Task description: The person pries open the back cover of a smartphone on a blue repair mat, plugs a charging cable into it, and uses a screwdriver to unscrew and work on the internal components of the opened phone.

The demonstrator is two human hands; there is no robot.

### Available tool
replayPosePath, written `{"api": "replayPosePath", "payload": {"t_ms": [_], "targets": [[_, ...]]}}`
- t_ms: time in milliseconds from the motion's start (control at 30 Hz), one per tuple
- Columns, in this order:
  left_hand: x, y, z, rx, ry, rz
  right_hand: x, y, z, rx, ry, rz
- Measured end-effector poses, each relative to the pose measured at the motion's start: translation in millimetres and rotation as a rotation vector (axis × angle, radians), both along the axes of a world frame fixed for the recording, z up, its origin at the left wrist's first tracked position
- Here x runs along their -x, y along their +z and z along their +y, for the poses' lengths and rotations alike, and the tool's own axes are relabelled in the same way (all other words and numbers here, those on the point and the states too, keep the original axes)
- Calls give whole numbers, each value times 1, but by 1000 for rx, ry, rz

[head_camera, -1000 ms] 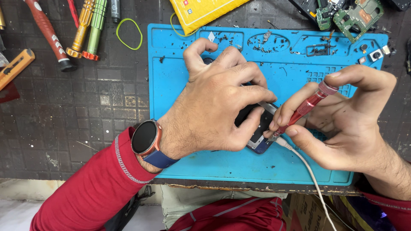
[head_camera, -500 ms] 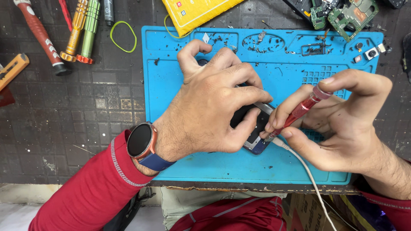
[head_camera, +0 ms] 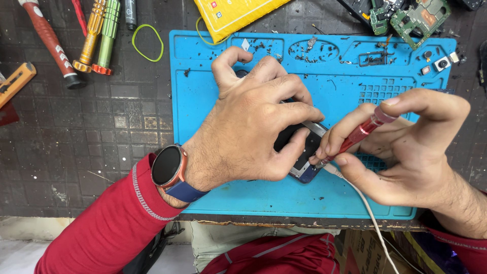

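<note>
Two hands work one small dark phone (head_camera: 303,165) near the middle of the blue mat (head_camera: 203,101). The left hand (head_camera: 248,122) clamps it flat from 12 o'clock, fingers over its edges. It looks light, stiff, slick and fragile, best held by its rim. At 3 o'clock, the right hand (head_camera: 406,147) pinches a red screwdriver (head_camera: 357,134), tip at the phone's corner.

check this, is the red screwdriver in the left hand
No, the right hand pinches the red screwdriver, while the left hand presses down on the phone.
</note>
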State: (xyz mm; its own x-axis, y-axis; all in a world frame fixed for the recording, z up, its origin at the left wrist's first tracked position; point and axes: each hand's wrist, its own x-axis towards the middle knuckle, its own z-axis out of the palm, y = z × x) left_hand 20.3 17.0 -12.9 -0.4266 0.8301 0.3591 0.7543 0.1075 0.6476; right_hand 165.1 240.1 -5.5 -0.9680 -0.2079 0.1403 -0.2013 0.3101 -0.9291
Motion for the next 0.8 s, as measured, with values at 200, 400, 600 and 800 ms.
{"api": "replayPosePath", "payload": {"t_ms": [200,400,600,800], "targets": [[0,-1,1,-3,0,7,-3,4,-3,-60,94,85],[0,-1,1,2,-1,0,2,34,-6,19,275,250],[-1,-2,1,1,3,15,1,49,-21,69,67,53],[-1,-3,1,-2,2,20,8,41,-14,-108,125,378]]}}
